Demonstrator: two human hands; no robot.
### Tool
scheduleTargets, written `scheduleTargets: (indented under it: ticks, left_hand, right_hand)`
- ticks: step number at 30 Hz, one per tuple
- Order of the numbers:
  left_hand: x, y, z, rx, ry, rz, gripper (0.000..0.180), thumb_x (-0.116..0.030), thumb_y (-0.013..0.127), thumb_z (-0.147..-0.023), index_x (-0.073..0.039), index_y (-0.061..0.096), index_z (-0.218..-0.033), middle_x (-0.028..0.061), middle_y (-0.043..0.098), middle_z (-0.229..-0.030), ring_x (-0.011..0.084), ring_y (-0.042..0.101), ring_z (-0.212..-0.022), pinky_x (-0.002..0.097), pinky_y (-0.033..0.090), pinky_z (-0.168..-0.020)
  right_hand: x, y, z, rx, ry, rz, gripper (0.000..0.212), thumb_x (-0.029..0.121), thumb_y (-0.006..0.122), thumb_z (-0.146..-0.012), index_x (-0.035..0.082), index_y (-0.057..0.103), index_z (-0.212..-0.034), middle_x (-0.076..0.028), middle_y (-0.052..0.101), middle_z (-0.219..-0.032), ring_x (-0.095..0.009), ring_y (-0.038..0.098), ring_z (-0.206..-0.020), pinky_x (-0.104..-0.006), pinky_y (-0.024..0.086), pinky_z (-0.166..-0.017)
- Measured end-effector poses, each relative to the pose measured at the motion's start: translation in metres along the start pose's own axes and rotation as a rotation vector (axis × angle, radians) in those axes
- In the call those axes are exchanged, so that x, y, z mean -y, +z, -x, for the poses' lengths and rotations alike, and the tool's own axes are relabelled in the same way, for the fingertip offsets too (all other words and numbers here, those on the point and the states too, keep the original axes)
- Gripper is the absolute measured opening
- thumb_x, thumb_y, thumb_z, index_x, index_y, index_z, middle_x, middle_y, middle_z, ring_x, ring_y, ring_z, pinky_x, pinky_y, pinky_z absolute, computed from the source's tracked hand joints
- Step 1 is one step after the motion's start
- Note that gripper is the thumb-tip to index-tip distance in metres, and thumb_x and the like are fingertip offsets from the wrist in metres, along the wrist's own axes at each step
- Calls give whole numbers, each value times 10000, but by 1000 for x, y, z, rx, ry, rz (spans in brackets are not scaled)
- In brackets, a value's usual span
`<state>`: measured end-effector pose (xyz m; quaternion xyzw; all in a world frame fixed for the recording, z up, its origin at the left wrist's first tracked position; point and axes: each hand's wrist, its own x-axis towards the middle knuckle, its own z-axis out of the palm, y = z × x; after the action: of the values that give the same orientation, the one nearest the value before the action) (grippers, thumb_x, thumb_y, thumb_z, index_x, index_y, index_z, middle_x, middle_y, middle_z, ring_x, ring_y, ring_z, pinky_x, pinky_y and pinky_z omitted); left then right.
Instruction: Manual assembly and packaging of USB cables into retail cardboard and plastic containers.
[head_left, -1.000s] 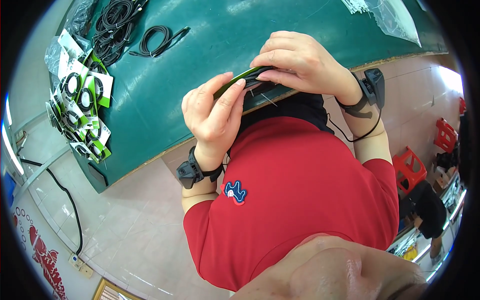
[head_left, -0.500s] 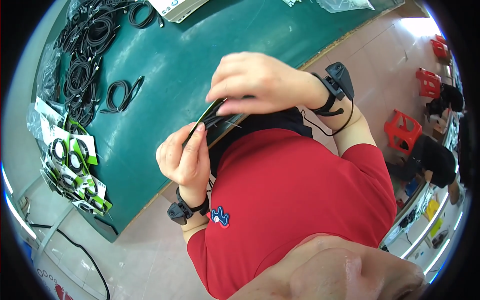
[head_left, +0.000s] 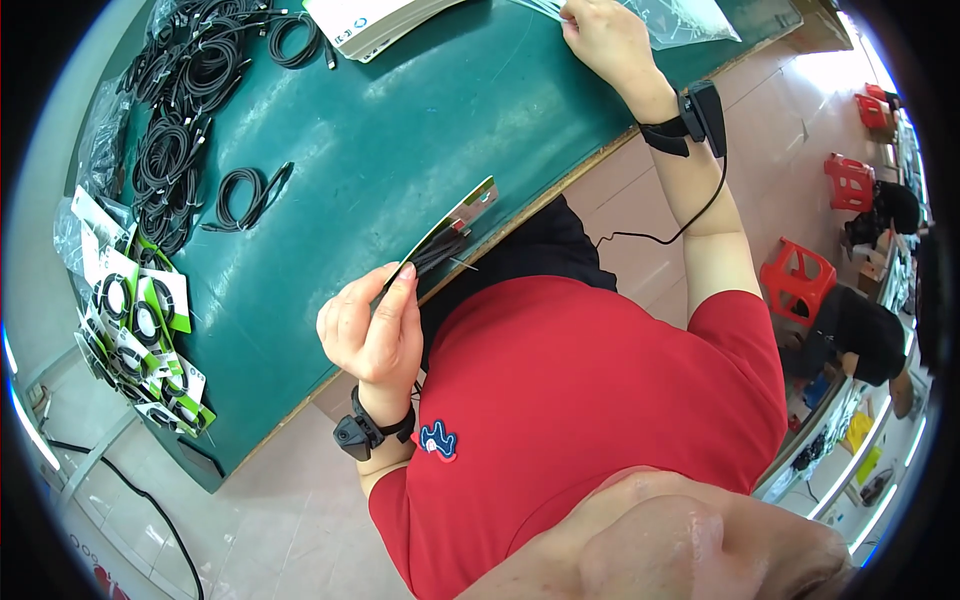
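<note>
My left hand pinches a backing card with a coiled black cable lying against it. The card stands on edge near the table's front rim, and a thin pale strip pokes out beside the cable. Far off at the back right, my right hand has its fingers closed at several thin white cable ties. Its fingertips touch the ties, though how many are between them is hidden. A clear plastic bag lies beside this hand.
Bundled black cables run along the green table's left side, with a single coil apart from them. Carded cables pile at the near left. A stack of white cards sits at the back. Red stools stand right.
My right hand has left the card and moved away to the white ties at the back right. My left hand keeps its hold on the card and cable, almost in place.
</note>
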<state>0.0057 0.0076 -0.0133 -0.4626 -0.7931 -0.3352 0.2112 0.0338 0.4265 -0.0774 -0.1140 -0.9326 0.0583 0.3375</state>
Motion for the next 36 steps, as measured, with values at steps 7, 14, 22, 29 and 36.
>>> scheduleTargets:
  ticks: [7, 14, 22, 29, 36]
  left_hand:
    - [-1, -2, 4, 20, -35, 13, 214, 14, 851, -722, -84, 788, -902, 48, 750, -924, 209, 699, -790, 316, 492, -719]
    - [0, -1, 0, 8, 0, 17, 176, -11, 853, -735, -96, 785, -874, 38, 742, -900, 188, 685, -736, 302, 457, -656]
    - [0, 0, -1, 10, -13, 9, 178, -13, 852, -731, -99, 783, -870, 38, 742, -899, 189, 688, -745, 305, 467, -655]
    - [2, -1, 0, -4, -3, 20, 201, -10, 848, -712, -107, 786, -877, 32, 742, -900, 189, 689, -752, 307, 474, -658]
    - [4, -3, 4, -5, 17, 14, 194, -25, 837, -708, -116, 783, -872, 19, 736, -909, 181, 680, -749, 303, 473, -656]
  right_hand:
    - [-19, 1, -11, 279, 219, 32, 163, 136, 732, -764, 10, 740, -867, -181, 698, -782, -334, 682, -698, -440, 550, -680]
    - [-23, -32, -19, 459, 731, -674, 181, 191, 764, -875, 18, 748, -926, -60, 718, -800, -142, 675, -686, -288, 520, -590]
    - [45, -75, -22, 374, 831, -1453, 92, 80, 688, -976, -1, 732, -976, -43, 715, -910, -85, 643, -708, -203, 483, -594]
    - [73, -79, -20, 508, 258, -1347, 157, 103, 696, -967, -8, 737, -1070, -81, 727, -1015, -147, 671, -885, -273, 537, -749]
    - [125, -45, -27, 223, -89, -1388, 170, 134, 680, -996, -19, 722, -1058, -68, 736, -927, -90, 670, -774, -210, 516, -634]
